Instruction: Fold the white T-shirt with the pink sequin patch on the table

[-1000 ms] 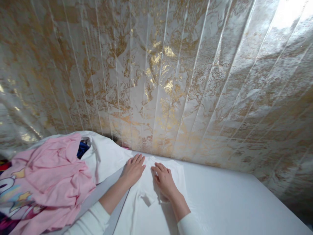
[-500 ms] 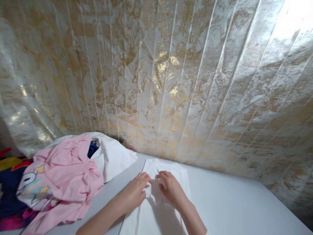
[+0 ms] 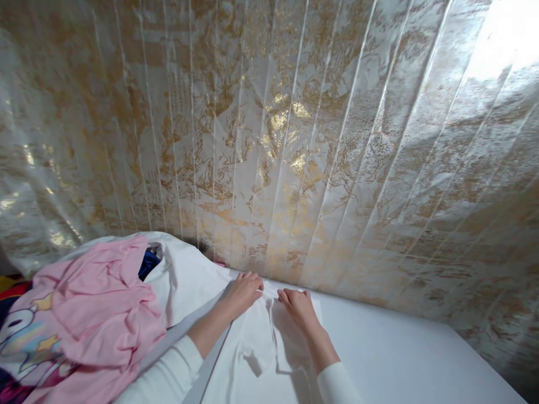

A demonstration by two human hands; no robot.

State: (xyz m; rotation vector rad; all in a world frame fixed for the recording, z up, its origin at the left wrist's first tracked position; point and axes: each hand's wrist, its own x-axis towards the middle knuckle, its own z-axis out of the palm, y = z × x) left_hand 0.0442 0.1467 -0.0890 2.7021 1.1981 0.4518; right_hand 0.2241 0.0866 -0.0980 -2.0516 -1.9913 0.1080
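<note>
A white garment (image 3: 252, 345), its exact kind unclear, lies lengthwise in front of me with creases down its middle. At its far end my left hand (image 3: 244, 292) pinches the cloth near the left corner, fingers curled. My right hand (image 3: 298, 308) grips the same far edge a little to the right, thumb and fingers closed on the fabric. A short stretch of cloth runs between the two hands, slightly raised. The near end of the garment leaves the bottom of the view.
A pink printed top (image 3: 101, 297) lies crumpled on the left, over dark and colourful clothes. Behind it is a white cloth (image 3: 185, 275) with dark blue fabric (image 3: 149, 264) showing. A shiny gold-and-silver curtain (image 3: 269, 140) hangs along the back of the white table (image 3: 391, 348).
Both hands have moved away from me to the garment's far edge and closed on it. The fabric between them has lifted and shifted, and white sleeves now show on both arms.
</note>
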